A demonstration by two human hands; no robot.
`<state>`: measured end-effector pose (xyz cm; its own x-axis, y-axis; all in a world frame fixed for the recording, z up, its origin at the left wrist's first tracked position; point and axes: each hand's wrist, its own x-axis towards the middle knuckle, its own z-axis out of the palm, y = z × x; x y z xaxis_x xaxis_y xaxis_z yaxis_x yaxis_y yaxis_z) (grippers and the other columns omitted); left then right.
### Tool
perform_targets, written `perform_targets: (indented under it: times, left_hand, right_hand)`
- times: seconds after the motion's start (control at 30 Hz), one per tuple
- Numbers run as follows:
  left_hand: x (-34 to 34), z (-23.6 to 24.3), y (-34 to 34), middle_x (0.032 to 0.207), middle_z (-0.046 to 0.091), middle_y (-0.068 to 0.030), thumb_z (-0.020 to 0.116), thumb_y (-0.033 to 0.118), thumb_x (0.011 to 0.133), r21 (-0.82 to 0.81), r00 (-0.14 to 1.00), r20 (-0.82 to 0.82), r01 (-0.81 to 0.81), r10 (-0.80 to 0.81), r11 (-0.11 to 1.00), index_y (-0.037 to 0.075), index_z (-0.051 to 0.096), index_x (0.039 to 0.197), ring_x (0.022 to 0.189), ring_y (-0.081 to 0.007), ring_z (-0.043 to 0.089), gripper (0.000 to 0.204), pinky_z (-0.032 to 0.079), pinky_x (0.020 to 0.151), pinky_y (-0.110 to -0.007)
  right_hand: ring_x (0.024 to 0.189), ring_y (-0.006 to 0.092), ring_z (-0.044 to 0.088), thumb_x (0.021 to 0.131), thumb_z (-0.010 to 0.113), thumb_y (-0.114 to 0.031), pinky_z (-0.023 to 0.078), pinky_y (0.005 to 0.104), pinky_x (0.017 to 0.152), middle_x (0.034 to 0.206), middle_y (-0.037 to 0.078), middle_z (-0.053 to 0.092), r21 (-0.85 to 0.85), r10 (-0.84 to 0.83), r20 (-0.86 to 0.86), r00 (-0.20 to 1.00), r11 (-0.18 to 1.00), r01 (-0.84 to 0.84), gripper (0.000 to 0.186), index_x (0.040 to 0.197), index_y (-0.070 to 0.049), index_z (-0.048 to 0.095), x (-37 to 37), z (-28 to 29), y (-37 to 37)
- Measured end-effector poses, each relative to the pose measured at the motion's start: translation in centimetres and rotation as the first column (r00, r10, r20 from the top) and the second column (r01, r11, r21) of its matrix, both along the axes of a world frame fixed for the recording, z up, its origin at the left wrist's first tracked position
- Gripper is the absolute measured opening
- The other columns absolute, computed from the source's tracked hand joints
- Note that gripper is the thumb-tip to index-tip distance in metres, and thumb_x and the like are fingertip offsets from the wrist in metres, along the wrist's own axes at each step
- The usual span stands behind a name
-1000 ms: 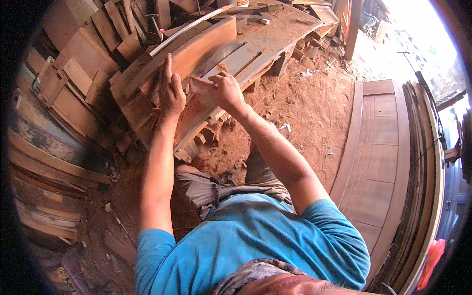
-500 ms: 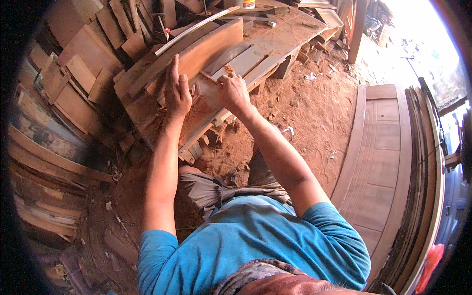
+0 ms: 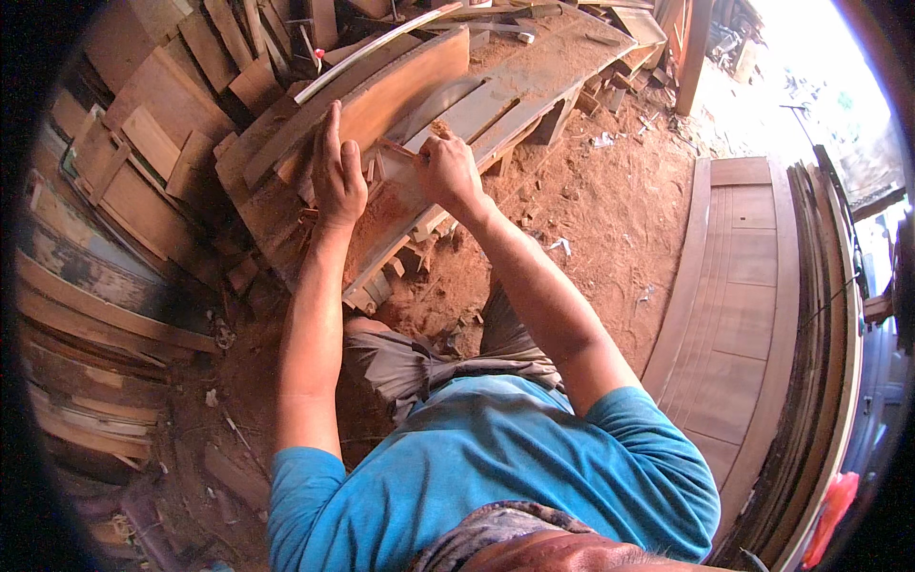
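A reddish-brown wooden board (image 3: 410,81) stands on its long edge on a sawdust-covered saw table (image 3: 562,52). My left hand (image 3: 338,186) lies along the near end of this board, fingers stretched out and thumb raised. Beside the board's right face rises a round saw blade (image 3: 437,103), partly hidden. Just on the near side of the blade, my right hand (image 3: 450,173) is closed, its fingers pinching a thin wooden strip (image 3: 395,146) that points left toward the board. Small wood offcuts (image 3: 374,170) lie between my hands.
A long pale rail (image 3: 376,52) runs behind the board. Stacked planks and panels (image 3: 157,143) crowd the left side. On the right, a panelled wooden door (image 3: 748,257) leans by a stack of boards (image 3: 810,315). Sawdust and scraps cover the ground (image 3: 600,229).
The whole view has shifted slightly. My right hand and the strip have moved a little left and nearer the board. My left hand keeps its place along the board.
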<state>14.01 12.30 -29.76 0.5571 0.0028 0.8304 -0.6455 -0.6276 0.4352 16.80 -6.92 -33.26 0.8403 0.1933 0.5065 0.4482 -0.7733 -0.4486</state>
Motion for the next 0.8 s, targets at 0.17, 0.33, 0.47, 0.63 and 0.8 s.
perform_targets:
  times: [0.17,0.33,0.47,0.63,0.8]
  left_hand:
    - [-0.8,0.9,-0.2,0.15,0.042,-0.0288,0.028,0.034,0.108,-0.003,1.0,-0.011,-0.004,0.004,1.0,-0.008,0.035,0.149,0.139,-0.0426,0.043,0.059,0.034,0.117,-0.048]
    - [0.0,0.0,0.2,0.15,0.043,-0.0289,0.03,0.034,0.108,-0.015,1.0,-0.002,0.009,-0.009,1.0,-0.008,0.036,0.149,0.139,-0.0427,0.043,0.059,0.034,0.117,-0.048]
    - [0.0,0.2,0.0,0.15,0.043,-0.0291,0.03,0.034,0.108,0.002,1.0,0.016,0.0,0.0,1.0,-0.008,0.036,0.149,0.139,-0.0427,0.043,0.058,0.033,0.117,-0.048]
    - [-0.6,0.7,0.0,0.15,0.043,-0.029,0.031,0.034,0.108,0.009,1.0,0.007,-0.015,0.015,1.0,-0.007,0.036,0.149,0.139,-0.0432,0.043,0.058,0.033,0.117,-0.048]
    - [-0.6,0.7,-0.2,0.149,0.043,-0.0289,0.031,0.034,0.108,0.016,0.999,0.04,0.003,-0.004,1.0,-0.008,0.036,0.149,0.139,-0.0434,0.042,0.058,0.032,0.117,-0.048]
  right_hand:
    - [0.091,0.0406,0.065,0.083,0.063,-0.013,0.053,0.0471,0.083,0.089,0.024,0.067,-0.021,0.004,-0.027,1.0,1.0,-0.004,0.017,0.083,0.0,0.073,-0.3,0.6,-0.2]
    - [0.094,0.0408,0.065,0.078,0.063,-0.011,0.053,0.0477,0.083,0.089,0.024,0.067,-0.007,0.119,0.074,0.99,0.993,-0.119,0.014,0.078,0.001,0.071,-0.6,0.7,-0.8]
    - [0.091,0.0413,0.065,0.085,0.059,-0.013,0.053,0.0473,0.083,0.087,0.024,0.067,-0.051,0.142,0.011,0.99,0.989,-0.141,0.019,0.079,0.001,0.071,0.2,1.0,-0.8]
    - [0.085,0.0421,0.067,0.082,0.058,-0.011,0.054,0.0489,0.079,0.081,0.025,0.067,-0.14,0.11,0.019,0.994,0.984,-0.106,0.018,0.078,0.001,0.071,0.3,1.4,0.0]
    - [0.081,0.0437,0.068,0.081,0.057,-0.009,0.056,0.0492,0.077,0.081,0.027,0.066,0.012,0.034,-0.015,0.999,0.999,-0.034,0.019,0.077,0.003,0.072,0.8,0.4,0.1]
